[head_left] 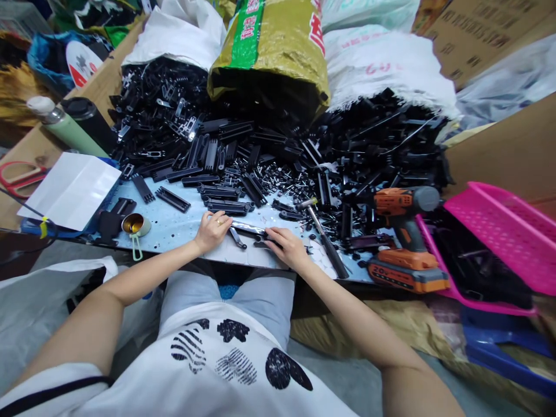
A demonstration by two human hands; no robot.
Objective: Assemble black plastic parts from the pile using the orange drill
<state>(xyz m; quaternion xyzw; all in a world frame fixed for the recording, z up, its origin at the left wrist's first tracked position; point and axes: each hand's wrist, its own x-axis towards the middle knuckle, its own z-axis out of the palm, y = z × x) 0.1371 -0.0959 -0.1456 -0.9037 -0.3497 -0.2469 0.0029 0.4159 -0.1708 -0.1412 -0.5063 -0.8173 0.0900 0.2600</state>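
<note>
**Two hands work a black strip at the front of a crowded counter**

Seen from the person's own head, looking down past a white printed shirt and two bare forearms. Both hands meet on a pale counter [182, 223], close to its near edge.

A slim black strip [249, 230] lies flat there, running left to right between the hands. The left hand [212, 230], with a ring on one finger, has its fingers bunched together and pinches the strip's left end. The right hand [286, 246] lies palm down, fingertips closed on the right end. A small shiny piece lies just beside the strip; it may be a metal clip, but it is too small to tell.

Behind the hands a heap of black parts [260, 145] spills across the counter from open sacks [273, 52]. A hammer [324, 231] lies just right of the right hand. Beyond it stands an orange drill [403, 231], then a pink basket [499, 237]. To the left sit a small brass cup [134, 225] and a white sheet [72, 188].

The work looks like fitting or lining up the strip. It would go best with the strip held flat against the counter, one end pinned firmly while the other is adjusted. Fingers should stay clear of any joint that snaps shut, and loose parts should be brushed away from underneath.
</note>
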